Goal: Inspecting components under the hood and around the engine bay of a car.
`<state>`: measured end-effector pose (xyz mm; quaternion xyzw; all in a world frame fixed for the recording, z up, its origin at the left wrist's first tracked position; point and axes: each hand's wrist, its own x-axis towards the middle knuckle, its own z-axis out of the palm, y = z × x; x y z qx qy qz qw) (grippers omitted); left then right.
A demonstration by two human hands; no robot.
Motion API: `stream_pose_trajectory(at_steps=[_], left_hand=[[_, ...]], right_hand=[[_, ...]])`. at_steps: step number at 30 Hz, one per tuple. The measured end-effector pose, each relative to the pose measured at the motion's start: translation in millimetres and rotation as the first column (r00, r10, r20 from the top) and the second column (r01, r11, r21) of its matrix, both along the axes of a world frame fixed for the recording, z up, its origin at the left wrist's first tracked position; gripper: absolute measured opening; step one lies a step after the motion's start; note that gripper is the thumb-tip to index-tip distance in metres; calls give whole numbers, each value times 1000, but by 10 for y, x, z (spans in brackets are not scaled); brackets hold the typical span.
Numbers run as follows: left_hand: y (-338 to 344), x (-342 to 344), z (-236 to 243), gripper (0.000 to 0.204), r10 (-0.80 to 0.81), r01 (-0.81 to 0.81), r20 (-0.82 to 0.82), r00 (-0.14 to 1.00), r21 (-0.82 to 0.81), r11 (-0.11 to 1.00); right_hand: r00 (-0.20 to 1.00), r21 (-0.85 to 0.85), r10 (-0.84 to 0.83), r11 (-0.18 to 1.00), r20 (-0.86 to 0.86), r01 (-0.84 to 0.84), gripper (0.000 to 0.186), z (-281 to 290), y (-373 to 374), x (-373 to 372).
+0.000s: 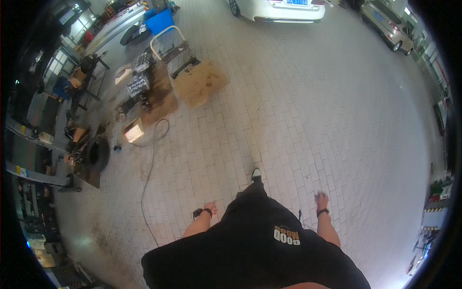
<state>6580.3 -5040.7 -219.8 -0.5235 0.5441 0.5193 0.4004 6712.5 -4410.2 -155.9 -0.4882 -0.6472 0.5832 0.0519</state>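
Both my arms hang beside my black shirt and dark trousers, above the paved floor. My left hand (212,207) is low beside my left thigh, with a black strap and a small dark device (197,213) at its wrist. Its fingers are small and partly turned away, so their pose is unclear. Out to the right, my right hand (322,198) has its fingers curled in, and a black band (323,212) circles that wrist. A small dark spot shows at these fingers; what it is cannot be made out. One shoe (256,174) steps forward.
Metal engine parts (138,84) lie on stained cardboard to the left, near a platform trolley (166,48) and a flat brown sheet (199,84). A hose (147,178) crosses the floor by an open box (134,130). A tire (98,154) stands farther left. Ahead is a white car (284,12).
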Motion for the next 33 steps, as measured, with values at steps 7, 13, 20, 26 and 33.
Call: stream_pose_trajectory(at_steps=[7, 13, 20, 26, 33], left_hand=[[1238, -3302, 729, 37, -67, 56, -417, 906, -40, 998], [1775, -4986, 1169, 41, -113, 114, -574, 811, -35, 993], [1308, -5130, 370, 38, 183, -175, -110, 977, 80, 981], [1804, -6425, 978, 29, 370, -391, -136, 919, -186, 902], [2309, -7960, 212, 30, 399, -405, -75, 914, -98, 909]], right_hand=[[786, -205, -541, 768, 299, 607, 33, -162, 477, 147], [962, 169, -23, 985, 270, -24, 31, -1174, 811, -721], [940, -324, -283, 885, 192, 333, 19, -849, 1722, -4995], [990, -213, 2, 977, -143, -33, 23, -178, 2343, -9252], [874, 10, 382, 917, -300, -398, 22, 805, 1905, -12686]])
